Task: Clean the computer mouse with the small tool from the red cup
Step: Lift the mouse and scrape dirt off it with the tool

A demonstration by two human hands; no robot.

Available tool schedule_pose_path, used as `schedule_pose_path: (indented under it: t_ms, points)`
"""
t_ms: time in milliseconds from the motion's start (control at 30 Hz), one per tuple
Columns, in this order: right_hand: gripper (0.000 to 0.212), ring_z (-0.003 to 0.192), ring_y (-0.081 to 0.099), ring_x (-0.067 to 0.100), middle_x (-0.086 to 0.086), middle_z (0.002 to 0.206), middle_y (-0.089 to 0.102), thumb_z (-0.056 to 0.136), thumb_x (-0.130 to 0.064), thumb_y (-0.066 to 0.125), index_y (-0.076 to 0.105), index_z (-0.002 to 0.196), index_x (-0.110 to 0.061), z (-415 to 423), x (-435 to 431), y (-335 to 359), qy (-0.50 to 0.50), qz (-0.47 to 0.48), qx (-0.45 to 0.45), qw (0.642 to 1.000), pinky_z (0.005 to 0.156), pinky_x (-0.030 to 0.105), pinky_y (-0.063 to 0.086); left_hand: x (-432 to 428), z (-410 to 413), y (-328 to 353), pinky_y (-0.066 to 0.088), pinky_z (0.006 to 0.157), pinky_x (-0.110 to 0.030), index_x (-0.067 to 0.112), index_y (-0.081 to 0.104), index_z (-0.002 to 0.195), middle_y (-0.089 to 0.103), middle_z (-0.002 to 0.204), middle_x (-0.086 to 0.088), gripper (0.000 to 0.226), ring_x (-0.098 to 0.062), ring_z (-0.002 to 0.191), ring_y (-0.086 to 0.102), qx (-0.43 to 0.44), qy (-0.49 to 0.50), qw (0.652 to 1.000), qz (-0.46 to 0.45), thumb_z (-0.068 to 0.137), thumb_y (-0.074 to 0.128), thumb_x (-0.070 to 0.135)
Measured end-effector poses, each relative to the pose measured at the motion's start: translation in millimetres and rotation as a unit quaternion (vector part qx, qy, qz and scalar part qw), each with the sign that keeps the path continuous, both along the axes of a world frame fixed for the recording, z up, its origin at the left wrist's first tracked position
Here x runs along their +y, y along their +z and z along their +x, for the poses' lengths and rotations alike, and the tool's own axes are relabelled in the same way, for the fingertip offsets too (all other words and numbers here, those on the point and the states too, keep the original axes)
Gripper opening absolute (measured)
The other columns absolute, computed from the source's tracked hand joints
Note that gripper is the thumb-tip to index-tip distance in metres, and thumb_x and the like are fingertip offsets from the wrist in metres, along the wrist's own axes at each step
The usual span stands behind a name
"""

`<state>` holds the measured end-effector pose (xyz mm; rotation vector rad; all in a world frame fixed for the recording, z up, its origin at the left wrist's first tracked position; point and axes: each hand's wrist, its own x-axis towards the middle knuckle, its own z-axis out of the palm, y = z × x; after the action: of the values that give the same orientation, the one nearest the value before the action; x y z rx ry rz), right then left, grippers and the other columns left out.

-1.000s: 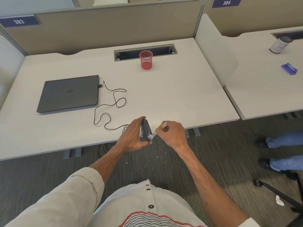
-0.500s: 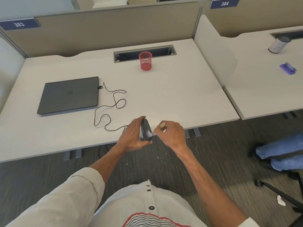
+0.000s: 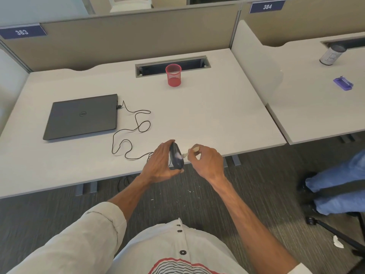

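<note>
A closed dark laptop [image 3: 81,116] is laid at the left of the tabletop [image 3: 207,119]. From its right edge a thin black cable [image 3: 136,123] is looped towards the near edge, where it is lost behind the left hand [image 3: 160,165]. The red cup [image 3: 173,75] is stood upright at the back, well apart from both hands. A grey can [image 3: 331,55] and a purple object [image 3: 343,83] are seen on the neighbouring desk.

The mouse [image 3: 176,158] is held over the tabletop's near edge — turned up on its side, its long axis running away from the person, the far end leaning slightly left. It is gripped by the left hand, fingers curled over the far end. The small tool [image 3: 185,154] is pinched in the curled fingers of the right hand [image 3: 207,161] — its pale tip is laid against the mouse's exposed face.
</note>
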<state>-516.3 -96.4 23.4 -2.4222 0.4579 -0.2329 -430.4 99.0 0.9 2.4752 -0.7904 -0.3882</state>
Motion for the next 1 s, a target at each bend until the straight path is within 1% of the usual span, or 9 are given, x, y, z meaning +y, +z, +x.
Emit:
schedule_pose_path:
  t_ms: [67, 167, 267, 333, 433, 700, 767, 867, 1000]
  points:
    - [0.03, 0.054, 0.054, -0.001, -0.015, 0.068, 0.072, 0.1, -0.044, 0.062, 0.071, 0.075, -0.031, -1.0, -3.2, 0.0, 0.01, -0.026, 0.036, 0.999, 0.056, 0.022, 0.034, -0.3, -0.2, -0.8, 0.048, 0.122, -0.043, 0.016, 0.023, 0.169, 0.046, 0.162, -0.005, 0.125, -0.023, 0.145, 0.052, -0.005, -0.002, 1.0, 0.003, 0.077, 0.092, 0.066]
    - [0.032, 0.054, 0.058, 0.002, -0.013, 0.062, 0.07, 0.096, -0.045, 0.066, 0.074, 0.071, -0.028, -2.4, -8.4, -0.1, 0.008, -0.038, 0.059, 0.997, 0.055, 0.02, 0.034, -1.9, -1.7, -0.2, 0.048, 0.122, -0.043, 0.015, 0.024, 0.169, 0.047, 0.161, -0.006, 0.126, -0.022, 0.143, 0.053, -0.003, -0.002, 1.0, 0.003, 0.077, 0.089, 0.073]
    - [0.028, 0.057, 0.061, -0.002, -0.021, 0.074, 0.073, 0.102, -0.048, 0.063, 0.077, 0.084, -0.033, -4.0, -7.8, 2.9, -0.036, -0.002, -0.001, 0.999, 0.055, 0.018, 0.036, -3.4, -1.5, -0.1, 0.049, 0.12, -0.044, 0.015, 0.024, 0.169, 0.048, 0.16, -0.006, 0.125, -0.023, 0.142, 0.053, -0.003, -0.005, 1.0, 0.001, 0.077, 0.092, 0.065]
    - [0.027, 0.051, 0.052, -0.007, -0.024, 0.085, 0.077, 0.108, -0.05, 0.058, 0.077, 0.096, -0.035, -1.0, -4.1, 5.8, -0.051, 0.017, -0.028, 0.998, 0.055, 0.017, 0.033, -4.6, -2.1, -0.2, 0.05, 0.119, -0.044, 0.015, 0.025, 0.168, 0.048, 0.158, -0.006, 0.123, -0.023, 0.14, 0.054, -0.001, -0.009, 1.0, 0.001, 0.077, 0.093, 0.063]
    - [0.03, 0.05, 0.048, -0.007, -0.024, 0.094, 0.08, 0.111, -0.052, 0.055, 0.078, 0.104, -0.035, 2.7, 0.3, 5.9, -0.038, 0.024, -0.019, 0.999, 0.055, 0.019, 0.034, -6.0, -2.0, 0.5, 0.049, 0.12, -0.043, 0.015, 0.025, 0.168, 0.048, 0.159, -0.006, 0.123, -0.022, 0.14, 0.053, 0.0, -0.01, 1.0, 0.0, 0.077, 0.093, 0.061]
    - [0.032, 0.059, 0.063, 0.008, -0.01, 0.066, 0.072, 0.098, -0.047, 0.066, 0.078, 0.076, -0.027, -4.1, -13.8, -0.5, 0.037, -0.043, 0.087, 0.995, 0.054, 0.021, 0.036, -6.1, -3.1, -0.1, 0.049, 0.121, -0.044, 0.015, 0.024, 0.169, 0.047, 0.16, -0.007, 0.125, -0.022, 0.142, 0.053, -0.004, -0.004, 1.0, 0.009, 0.078, 0.089, 0.07]
    - [0.032, 0.063, 0.068, 0.009, -0.011, 0.072, 0.076, 0.1, -0.047, 0.064, 0.079, 0.081, -0.027, -4.6, -16.4, 0.8, 0.014, -0.025, 0.057, 0.998, 0.055, 0.021, 0.037, -6.7, -3.3, 0.0, 0.047, 0.122, -0.042, 0.015, 0.023, 0.169, 0.046, 0.162, -0.006, 0.126, -0.022, 0.144, 0.051, -0.003, -0.003, 1.0, 0.008, 0.078, 0.09, 0.069]
    - [0.03, 0.052, 0.058, 0.0, -0.02, 0.085, 0.079, 0.107, -0.049, 0.059, 0.079, 0.093, -0.032, -0.6, -14.6, 5.0, -0.034, 0.027, -0.018, 0.999, 0.054, 0.02, 0.035, -6.9, -3.4, -0.1, 0.048, 0.121, -0.043, 0.016, 0.024, 0.169, 0.046, 0.161, -0.006, 0.125, -0.022, 0.142, 0.052, 0.0, -0.009, 1.0, 0.009, 0.077, 0.092, 0.066]
    - [0.032, 0.052, 0.055, -0.004, -0.025, 0.093, 0.079, 0.112, -0.053, 0.052, 0.077, 0.104, -0.036, 7.0, -4.7, 5.7, -0.04, 0.039, -0.028, 0.998, 0.054, 0.018, 0.031, -9.0, -3.9, 1.4, 0.047, 0.12, -0.042, 0.016, 0.025, 0.168, 0.046, 0.161, -0.005, 0.122, -0.023, 0.143, 0.051, -0.003, -0.01, 1.0, 0.008, 0.077, 0.093, 0.063]
